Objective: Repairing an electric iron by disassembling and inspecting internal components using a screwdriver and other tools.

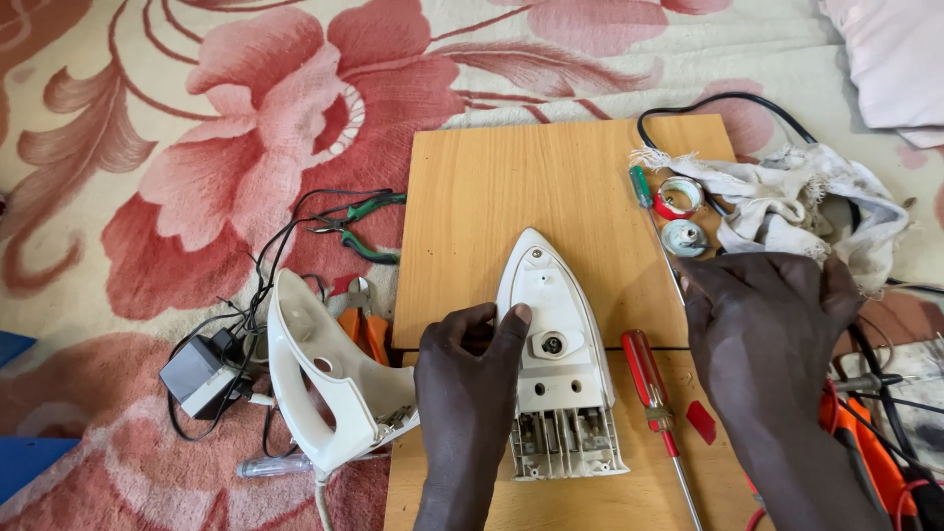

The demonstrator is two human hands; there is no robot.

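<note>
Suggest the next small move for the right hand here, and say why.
Probably pick up the red screwdriver: the left hand steadies the opened iron body, and the right hand hovers empty just beside that tool.

**No packages, labels, signs or screens**

Nothing in this view is a package, a sign or a screen, and no label can be made out on any of the things lying about. The white surfaces in the middle are bare moulded plastic. The black box at the left is too small and too dark to tell whether it carries a sticker. The small red and white rolls at the upper right are too small to show any marking.
</note>
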